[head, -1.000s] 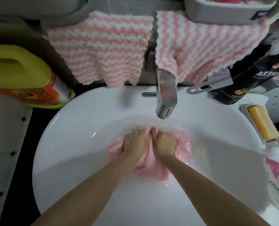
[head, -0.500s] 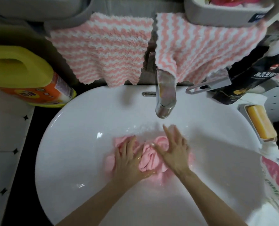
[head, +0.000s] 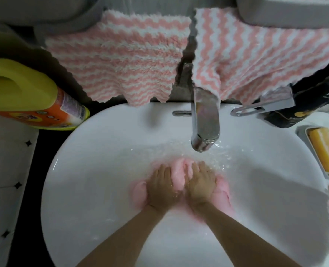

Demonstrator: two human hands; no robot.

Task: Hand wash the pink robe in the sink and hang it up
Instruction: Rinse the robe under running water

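From my seat I see both hands closed on the robe (head: 180,170): the left hand (head: 162,186) and right hand (head: 200,185) sit side by side, fingers curled down into the wet pink cloth, with a ridge of it bunched up between them. Half a second ago the fingers lay splayed flat and apart; a second ago they were tight fists. The robe lies at the bottom of the sink (head: 102,170), just in front of the tap (head: 206,122), under rippling water that now spreads wider across the basin. Behind hang two striped towels (head: 117,60). A yellow jug (head: 25,93) stands to the left and a soap bar (head: 325,149) to the right, as before.
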